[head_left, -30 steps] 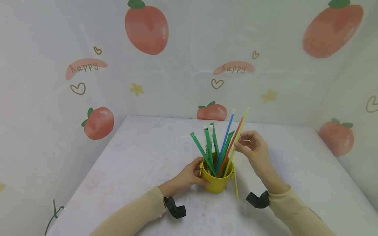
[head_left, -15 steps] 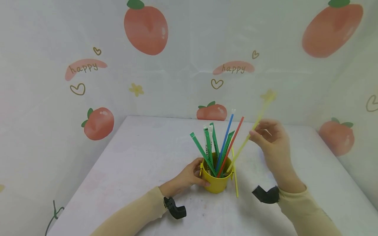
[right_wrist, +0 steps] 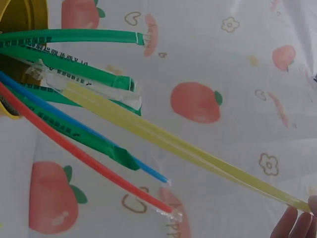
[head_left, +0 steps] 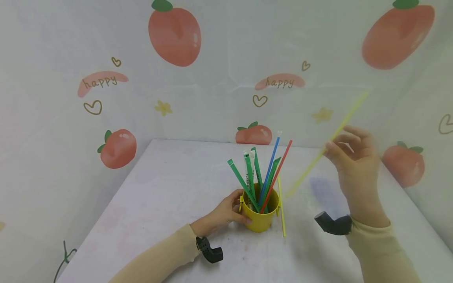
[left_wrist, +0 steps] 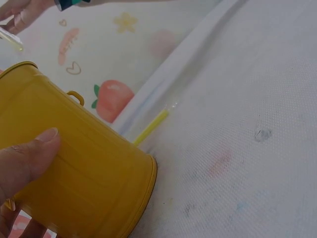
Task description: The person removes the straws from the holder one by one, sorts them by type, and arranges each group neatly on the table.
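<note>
My left hand (head_left: 223, 212) grips the side of a small yellow bucket (head_left: 260, 223), its thumb (left_wrist: 30, 158) lying on the wall in the left wrist view. Several green paper-wrapped straws (head_left: 240, 177), a blue straw (head_left: 270, 163) and a red straw (head_left: 280, 169) stand in the bucket, leaning different ways. Up and to the right of it, my right hand (head_left: 359, 165) pinches a yellow straw (head_left: 308, 170) between thumb and fingers. That straw slants, its lower end apart from the bucket. In the right wrist view the yellow straw (right_wrist: 163, 141) has a clear wrapper at its far end.
Another yellow straw (head_left: 282, 224) lies on the white-covered table (head_left: 177, 188), just right of the bucket. Behind the table hangs a pale curtain (head_left: 212, 106) printed with red fruit. A thin green cord (head_left: 66, 255) shows at the lower left.
My right hand has drawn the yellow straw out of the bucket and carried it up and to the right. The left hand and the bucket have stayed in place.
</note>
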A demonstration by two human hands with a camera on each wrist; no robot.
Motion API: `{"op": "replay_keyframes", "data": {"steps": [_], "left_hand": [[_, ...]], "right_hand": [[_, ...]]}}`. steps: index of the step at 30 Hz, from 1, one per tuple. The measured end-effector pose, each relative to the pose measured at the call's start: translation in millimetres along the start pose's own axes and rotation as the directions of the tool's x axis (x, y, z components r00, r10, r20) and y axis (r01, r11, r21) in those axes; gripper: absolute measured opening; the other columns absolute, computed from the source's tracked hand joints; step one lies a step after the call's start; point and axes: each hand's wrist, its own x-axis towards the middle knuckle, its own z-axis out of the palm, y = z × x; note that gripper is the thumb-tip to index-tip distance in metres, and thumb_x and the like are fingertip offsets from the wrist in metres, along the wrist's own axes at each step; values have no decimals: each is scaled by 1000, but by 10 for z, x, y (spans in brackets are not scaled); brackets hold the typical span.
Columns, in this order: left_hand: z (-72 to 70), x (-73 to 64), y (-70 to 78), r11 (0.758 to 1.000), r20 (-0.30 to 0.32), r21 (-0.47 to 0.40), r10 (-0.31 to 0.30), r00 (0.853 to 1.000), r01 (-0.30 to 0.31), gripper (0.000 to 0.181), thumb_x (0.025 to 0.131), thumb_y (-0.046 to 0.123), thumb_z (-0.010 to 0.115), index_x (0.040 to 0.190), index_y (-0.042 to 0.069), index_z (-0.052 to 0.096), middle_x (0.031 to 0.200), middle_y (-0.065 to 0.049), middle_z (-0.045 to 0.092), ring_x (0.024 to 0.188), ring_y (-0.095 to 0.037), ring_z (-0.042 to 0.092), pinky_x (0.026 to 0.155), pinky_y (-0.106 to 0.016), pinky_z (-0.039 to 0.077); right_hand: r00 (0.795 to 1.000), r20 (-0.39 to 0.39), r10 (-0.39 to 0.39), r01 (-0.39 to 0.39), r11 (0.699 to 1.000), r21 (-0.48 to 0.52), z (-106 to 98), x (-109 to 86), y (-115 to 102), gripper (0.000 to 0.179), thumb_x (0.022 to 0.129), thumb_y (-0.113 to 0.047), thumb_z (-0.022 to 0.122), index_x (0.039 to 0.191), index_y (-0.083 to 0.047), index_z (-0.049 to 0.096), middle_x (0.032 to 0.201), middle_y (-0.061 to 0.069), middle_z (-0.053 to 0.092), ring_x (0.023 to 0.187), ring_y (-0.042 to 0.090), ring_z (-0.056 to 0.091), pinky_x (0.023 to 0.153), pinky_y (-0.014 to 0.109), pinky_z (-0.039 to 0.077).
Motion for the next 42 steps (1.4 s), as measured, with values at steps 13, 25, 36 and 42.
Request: {"op": "replay_keyframes", "data": {"steps": [13,25,36,42], "left_hand": [[-3,0,-4,1000,10,-10,2,1000,-2,75,68,3,79,131,20,43,132,2,46,124,-20,41,108,-46,26],[0,-17,13,1000,11,-13,-1,1000,2,74,69,4,79,131,22,43,133,4,45,124,-20,41,108,-48,26],[3,-23,32,1000,7,-8,-11,1000,11,74,69,3,79,132,19,42,134,2,45,125,-22,41,108,-47,25],[9,-11,20,1000,-3,18,-5,1000,5,75,68,3,79,132,19,43,134,3,46,127,-22,39,109,-48,24]], "right_hand": [[995,-61,78,-80,996,-32,-275,157,45,49,78,23,55,121,1,50,88,12,56,75,21,61,71,28,55],[962,-120,247,-269,935,-231,-666,249,409,46,79,16,60,119,-8,54,91,6,55,78,15,64,74,26,54],[903,-126,411,-422,790,-444,-884,168,870,47,82,4,64,125,-6,49,95,6,51,78,7,62,72,21,54],[848,-150,508,-494,657,-570,-958,127,1071,59,84,-3,65,135,2,36,96,5,50,81,8,63,73,23,54]]}}
